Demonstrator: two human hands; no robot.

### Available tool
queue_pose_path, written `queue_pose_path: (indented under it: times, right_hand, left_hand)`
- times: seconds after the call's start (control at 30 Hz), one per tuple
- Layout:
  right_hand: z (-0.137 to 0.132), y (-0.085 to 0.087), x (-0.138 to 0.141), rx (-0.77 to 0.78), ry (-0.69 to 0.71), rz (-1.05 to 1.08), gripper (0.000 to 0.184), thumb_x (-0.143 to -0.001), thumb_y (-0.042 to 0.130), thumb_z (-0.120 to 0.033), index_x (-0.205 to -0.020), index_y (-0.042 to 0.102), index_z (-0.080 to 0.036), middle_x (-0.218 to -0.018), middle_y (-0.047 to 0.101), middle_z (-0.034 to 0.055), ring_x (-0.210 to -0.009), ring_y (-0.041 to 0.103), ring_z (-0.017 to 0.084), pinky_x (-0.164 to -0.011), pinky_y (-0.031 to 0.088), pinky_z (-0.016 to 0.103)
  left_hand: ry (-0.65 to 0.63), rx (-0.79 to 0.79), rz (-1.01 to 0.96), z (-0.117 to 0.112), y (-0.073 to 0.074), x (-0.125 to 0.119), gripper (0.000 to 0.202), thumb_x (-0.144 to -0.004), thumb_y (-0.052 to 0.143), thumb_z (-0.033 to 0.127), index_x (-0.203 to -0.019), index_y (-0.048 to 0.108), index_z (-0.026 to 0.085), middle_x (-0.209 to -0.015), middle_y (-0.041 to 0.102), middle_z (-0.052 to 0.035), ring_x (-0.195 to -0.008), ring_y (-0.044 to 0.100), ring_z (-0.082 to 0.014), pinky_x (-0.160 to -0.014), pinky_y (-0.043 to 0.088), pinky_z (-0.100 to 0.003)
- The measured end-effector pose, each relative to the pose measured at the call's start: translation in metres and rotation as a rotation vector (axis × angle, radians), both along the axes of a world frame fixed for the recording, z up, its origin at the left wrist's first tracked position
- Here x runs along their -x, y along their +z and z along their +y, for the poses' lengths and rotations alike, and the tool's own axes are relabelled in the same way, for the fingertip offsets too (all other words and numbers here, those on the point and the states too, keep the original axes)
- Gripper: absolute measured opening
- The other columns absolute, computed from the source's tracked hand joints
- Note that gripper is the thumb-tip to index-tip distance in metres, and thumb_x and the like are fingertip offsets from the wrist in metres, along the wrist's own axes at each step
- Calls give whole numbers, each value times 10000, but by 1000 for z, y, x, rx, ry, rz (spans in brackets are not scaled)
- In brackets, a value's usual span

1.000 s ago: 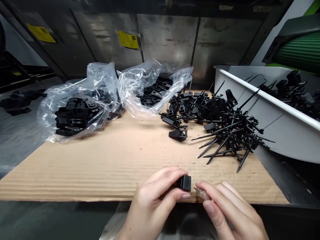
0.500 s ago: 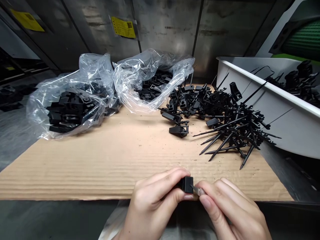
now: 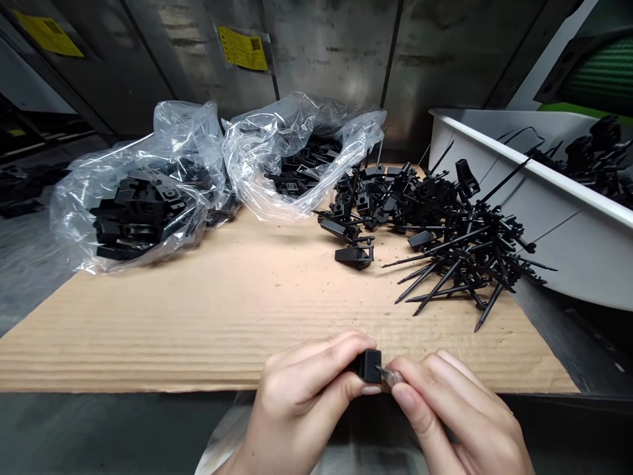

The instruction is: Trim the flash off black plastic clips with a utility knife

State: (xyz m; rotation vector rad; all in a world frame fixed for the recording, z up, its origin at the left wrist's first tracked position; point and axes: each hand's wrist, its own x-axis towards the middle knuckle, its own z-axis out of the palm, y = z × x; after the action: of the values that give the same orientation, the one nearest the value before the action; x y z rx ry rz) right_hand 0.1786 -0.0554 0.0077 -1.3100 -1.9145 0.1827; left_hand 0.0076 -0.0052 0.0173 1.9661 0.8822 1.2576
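My left hand [image 3: 301, 396] pinches a small black plastic part [image 3: 368, 365] between thumb and fingers, at the near edge of the cardboard sheet [image 3: 222, 310]. My right hand [image 3: 455, 415] holds a small metal blade [image 3: 388, 375] whose tip touches the right side of that part. Both hands are closed. A heap of black plastic parts with long spikes [image 3: 435, 224] lies on the cardboard's far right. One loose black clip [image 3: 355, 255] sits apart in front of the heap.
Two clear plastic bags [image 3: 148, 198] [image 3: 297, 158] filled with black parts lie at the back left and centre. A white bin [image 3: 534, 218] with more black parts stands at the right. Metal panels with yellow labels [image 3: 242, 48] close off the back.
The blade in my right hand has moved left until it touches the black part; a second ago there was a gap. The view has tilted slightly.
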Motion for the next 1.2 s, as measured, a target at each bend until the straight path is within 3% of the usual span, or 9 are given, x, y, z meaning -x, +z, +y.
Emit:
queue_pose_path:
  times: [0.2,0.33,0.5,0.8,1.03,1.2]
  right_hand:
    - [6,-1,-3,-45,-134,-21,145,-864,520,-155,-948,638,-154,-749,685,54,-675,649,159,-604,503,238]
    - [4,3,-7,-42,-109,-40,172,-884,491,-171,-1027,585,-187,-836,706,29,-738,669,140,-667,508,200]
    - [2,11,-2,31,-89,47,136,-879,456,-126,-891,551,-222,-712,632,-16,-612,634,92,-572,475,146]
    - [10,7,14,92,-87,113,164,-888,443,-169,-783,562,-207,-619,580,-18,-539,562,100,-516,426,193]
    - [10,7,13,127,-68,115,189,-891,433,-167,-757,561,-203,-621,571,-21,-562,579,101,-559,432,184]
    - [6,11,10,270,19,206,243,-906,423,-203,-686,528,-210,-579,517,-42,-521,519,81,-513,382,181]
  left_hand:
    - [-66,64,-47,-3,5,6,253,-773,674,73,-960,713,239,-854,759,23,-760,718,-132,-705,542,-109]
    - [-19,61,-62,-3,4,7,273,-742,705,70,-951,720,245,-856,761,25,-765,717,-136,-724,546,-119]
    - [6,10,-28,0,4,4,236,-734,727,114,-937,718,235,-854,762,24,-754,715,-125,-726,537,-100]
    - [40,-74,43,-1,3,4,153,-787,690,173,-939,709,187,-842,762,-10,-756,714,-114,-748,521,-79]
    - [51,-87,53,-4,0,0,162,-794,670,135,-944,697,190,-845,756,-11,-742,714,-120,-718,538,-97]
    - [107,-81,29,-4,1,-3,192,-778,657,67,-937,697,167,-854,750,-7,-748,701,-93,-740,497,-56]
